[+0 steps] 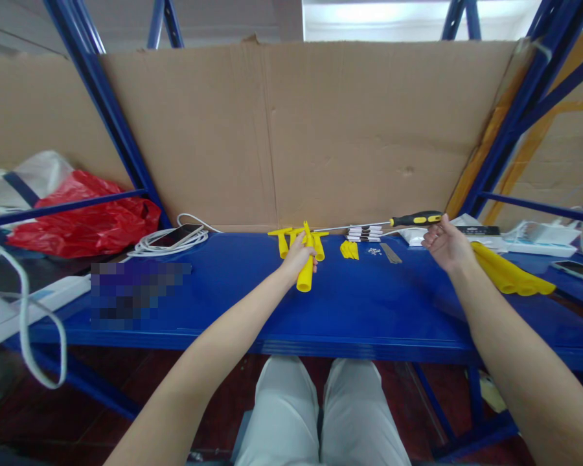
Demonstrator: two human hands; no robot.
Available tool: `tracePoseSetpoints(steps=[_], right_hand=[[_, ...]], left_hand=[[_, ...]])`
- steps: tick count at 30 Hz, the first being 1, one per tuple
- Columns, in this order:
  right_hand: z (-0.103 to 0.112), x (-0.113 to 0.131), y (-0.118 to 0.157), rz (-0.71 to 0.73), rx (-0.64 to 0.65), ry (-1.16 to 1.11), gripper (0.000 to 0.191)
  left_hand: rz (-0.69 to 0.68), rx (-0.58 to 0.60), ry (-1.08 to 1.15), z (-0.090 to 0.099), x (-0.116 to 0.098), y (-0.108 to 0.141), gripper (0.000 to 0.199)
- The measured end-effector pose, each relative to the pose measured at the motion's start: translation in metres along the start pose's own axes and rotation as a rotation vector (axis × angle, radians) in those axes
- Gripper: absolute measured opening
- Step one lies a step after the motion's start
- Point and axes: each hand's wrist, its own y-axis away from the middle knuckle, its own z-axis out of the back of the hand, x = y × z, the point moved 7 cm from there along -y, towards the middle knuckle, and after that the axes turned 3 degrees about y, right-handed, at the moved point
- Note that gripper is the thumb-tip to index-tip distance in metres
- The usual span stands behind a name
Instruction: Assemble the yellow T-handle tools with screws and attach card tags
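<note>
My left hand is closed around a yellow plastic tube, its round hollow end pointing towards me and a narrow tip showing above my fingers. Behind it on the blue table lie several yellow T-shaped pieces, partly hidden by that hand. Between the fingers of my right hand is a black and yellow screwdriver, held level with its long shaft reaching left towards the yellow pieces. Whether the screwdriver's tip touches the held tube I cannot tell. Several plain yellow tubes lie beside my right wrist.
Small yellow parts, tiny metal bits, flat grey strips and a white stack lie between my hands. A coiled white cable and red bag are left; a power strip is right. Cardboard stands behind.
</note>
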Motion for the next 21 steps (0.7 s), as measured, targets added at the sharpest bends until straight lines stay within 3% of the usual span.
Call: tracePoseSetpoints(steps=[10,21], right_hand=[[0.005,-0.002,-0.003,-0.008,0.001,0.02,0.019],[0.001,-0.003,0.002,-0.064,-0.02,-0.016,0.031]], left_hand=[[-0.014,0.014,-0.019,0.0,0.001,-0.001,0.085],[0.005,-0.005,-0.013,0.001,0.001,-0.001,0.083]])
